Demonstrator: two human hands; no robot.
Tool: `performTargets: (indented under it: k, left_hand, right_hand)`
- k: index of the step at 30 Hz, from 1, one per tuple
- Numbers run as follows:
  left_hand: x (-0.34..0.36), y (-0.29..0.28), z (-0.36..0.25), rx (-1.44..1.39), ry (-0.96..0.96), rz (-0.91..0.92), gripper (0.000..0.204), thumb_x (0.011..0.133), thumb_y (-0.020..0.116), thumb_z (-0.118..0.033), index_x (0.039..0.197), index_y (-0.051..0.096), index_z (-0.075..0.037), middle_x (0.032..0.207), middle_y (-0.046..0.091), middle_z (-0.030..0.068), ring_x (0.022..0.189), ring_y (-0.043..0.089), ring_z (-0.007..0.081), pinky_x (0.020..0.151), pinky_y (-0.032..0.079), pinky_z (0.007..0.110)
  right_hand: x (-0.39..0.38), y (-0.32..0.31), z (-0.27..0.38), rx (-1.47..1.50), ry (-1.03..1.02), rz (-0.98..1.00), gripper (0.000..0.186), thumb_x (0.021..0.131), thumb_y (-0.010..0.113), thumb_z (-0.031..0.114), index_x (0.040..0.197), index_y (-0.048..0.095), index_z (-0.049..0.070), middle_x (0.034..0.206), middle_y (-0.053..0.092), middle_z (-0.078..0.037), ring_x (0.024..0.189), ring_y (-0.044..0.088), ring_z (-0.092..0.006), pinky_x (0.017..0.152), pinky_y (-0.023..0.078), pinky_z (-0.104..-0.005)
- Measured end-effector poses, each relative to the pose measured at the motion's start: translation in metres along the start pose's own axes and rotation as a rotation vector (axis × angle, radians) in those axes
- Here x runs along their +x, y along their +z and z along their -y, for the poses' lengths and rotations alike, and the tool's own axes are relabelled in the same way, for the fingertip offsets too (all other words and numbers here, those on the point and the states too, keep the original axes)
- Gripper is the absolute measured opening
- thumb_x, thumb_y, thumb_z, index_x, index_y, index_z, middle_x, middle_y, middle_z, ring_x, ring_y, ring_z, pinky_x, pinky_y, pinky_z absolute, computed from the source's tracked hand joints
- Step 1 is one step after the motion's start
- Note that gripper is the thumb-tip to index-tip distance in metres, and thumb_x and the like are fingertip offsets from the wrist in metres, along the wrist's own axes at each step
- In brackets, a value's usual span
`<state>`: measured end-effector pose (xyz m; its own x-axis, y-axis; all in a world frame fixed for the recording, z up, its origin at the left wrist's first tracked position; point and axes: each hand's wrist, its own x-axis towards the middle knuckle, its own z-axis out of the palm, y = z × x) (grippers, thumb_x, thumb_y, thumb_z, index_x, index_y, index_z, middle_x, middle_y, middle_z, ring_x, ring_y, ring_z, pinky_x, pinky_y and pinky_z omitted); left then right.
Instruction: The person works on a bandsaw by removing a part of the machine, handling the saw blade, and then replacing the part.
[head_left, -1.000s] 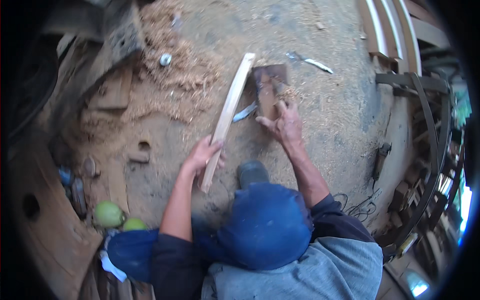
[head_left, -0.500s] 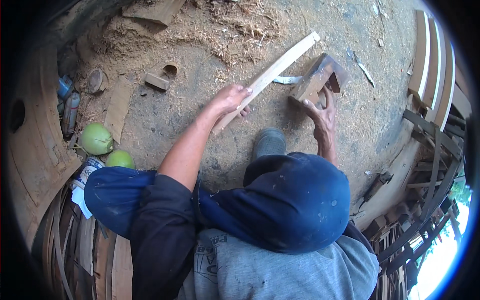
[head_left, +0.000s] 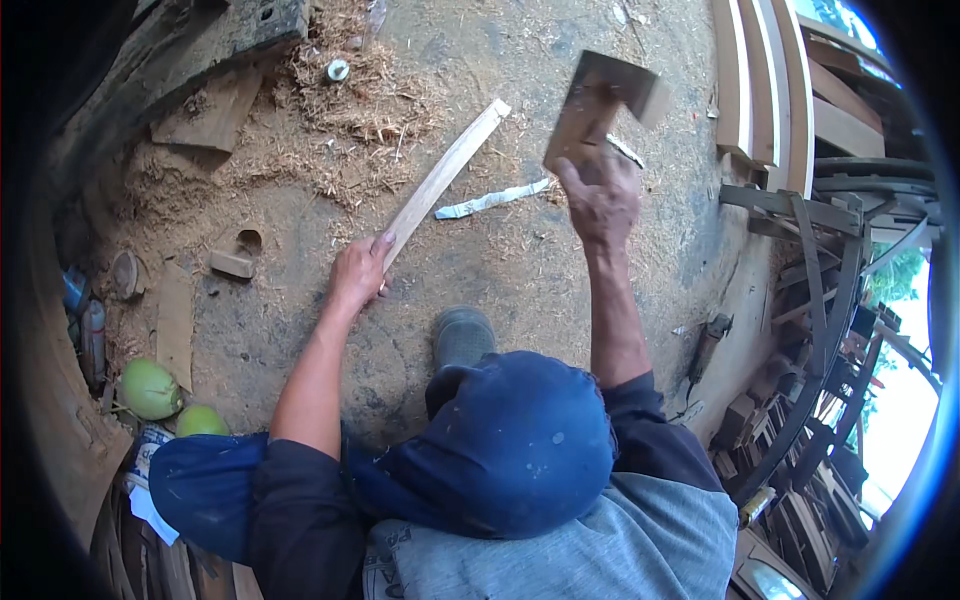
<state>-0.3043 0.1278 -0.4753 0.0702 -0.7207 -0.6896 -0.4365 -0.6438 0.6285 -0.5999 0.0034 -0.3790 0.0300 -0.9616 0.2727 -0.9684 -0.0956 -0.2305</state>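
Observation:
My left hand [head_left: 360,272] is closed round the near end of a long, pale wooden strip [head_left: 445,178], which points away and to the right. On the right, my right hand [head_left: 604,202] grips the near part of a brown wooden block [head_left: 590,92] with a rectangular notch. Motion blurs the block, and part of my right hand's grip is hidden. Strip and block are apart. A crinkled whitish band [head_left: 492,199] lies on the ground between them. Wood shavings [head_left: 365,125] are scattered beyond my left hand.
Two green coconuts [head_left: 152,388] sit at the left, near a flat board [head_left: 175,325] and a small wood block [head_left: 232,263]. Long pale-edged planks [head_left: 765,85] are stacked at the far right. A dark tool [head_left: 708,345] lies along the right side.
My right hand has moved the notched block farther away from me, and it now looks blurred. My left hand still holds the strip. The whole view has shifted, bringing more of the right side in.

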Motion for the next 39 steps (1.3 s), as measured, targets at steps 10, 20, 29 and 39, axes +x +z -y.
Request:
performTargets:
  k: [10,20,29,39]
  left_hand:
    - [0.008,0.01,0.012,0.085,0.011,-0.05,0.058,0.099,0.04,-0.056,0.092,0.069,-0.006,0.062,0.065,0.0145,0.061,0.068,0.0313,0.065,0.052,0.044]
    - [0.01,0.011,0.013,0.063,0.047,-0.067,0.058,0.1,0.043,-0.055,0.091,0.068,-0.003,0.061,0.065,0.0145,0.058,0.069,0.0291,0.062,0.052,0.042]
    - [0.012,0.015,0.006,0.093,0.044,-0.074,0.055,0.099,0.044,-0.054,0.091,0.069,-0.005,0.058,0.064,0.0119,0.057,0.067,0.0292,0.061,0.052,0.043]
    - [0.007,0.012,0.004,0.079,0.02,-0.04,0.058,0.099,0.043,-0.055,0.088,0.069,-0.004,0.059,0.065,0.0131,0.058,0.067,0.03,0.062,0.052,0.043]
  right_hand:
    - [0.038,-0.025,-0.022,0.866,0.226,0.412,0.06,0.086,0.072,0.028,0.139,0.054,0.008,0.108,0.066,-0.019,0.099,0.065,-0.0239,0.085,0.054,-0.0356]
    - [-0.012,0.021,-0.034,0.207,-0.134,0.383,0.046,0.09,0.067,0.03,0.131,0.059,0.01,0.106,0.066,-0.019,0.1,0.065,-0.0266,0.084,0.054,-0.0415]
    - [0.049,-0.021,-0.05,1.202,0.523,0.381,0.061,0.09,0.065,0.029,0.144,0.047,0.003,0.123,0.063,-0.023,0.101,0.067,-0.0248,0.083,0.056,-0.0384]
    - [-0.006,0.013,-0.072,0.289,-0.32,0.681,0.063,0.09,0.065,0.033,0.147,0.045,0.015,0.13,0.061,-0.02,0.112,0.064,-0.0336,0.1,0.05,-0.0466]
